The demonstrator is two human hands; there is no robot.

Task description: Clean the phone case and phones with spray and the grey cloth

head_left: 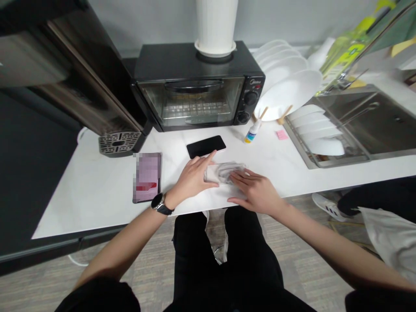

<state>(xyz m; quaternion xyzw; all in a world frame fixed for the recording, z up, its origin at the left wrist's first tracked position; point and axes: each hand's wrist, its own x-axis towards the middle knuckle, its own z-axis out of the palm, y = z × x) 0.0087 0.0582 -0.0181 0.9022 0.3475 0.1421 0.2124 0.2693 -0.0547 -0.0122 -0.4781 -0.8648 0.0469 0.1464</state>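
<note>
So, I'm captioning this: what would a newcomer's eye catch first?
Probably the black toaster oven at the back of the counter, with a tall white pot on top. Then both hands, on a crumpled pale bundle near the front edge, and the white plates right of the oven.

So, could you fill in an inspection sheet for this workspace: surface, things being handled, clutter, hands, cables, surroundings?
Surface: white, marbled countertop.
Things being handled: crumpled pale wrap; cloth or plastic, cannot tell.
Clutter: black-screened phone, device with pixelated screen, small bottle, pink sticky note.
Hands: left hand at the wrap's left end, thumb and index finger spread; right hand with fingers on its right part.
Cables: white cord-like loop by the dispenser; unclear.
Surroundings: Midea toaster oven, standing plates, sink; another person's sneaker.
</note>
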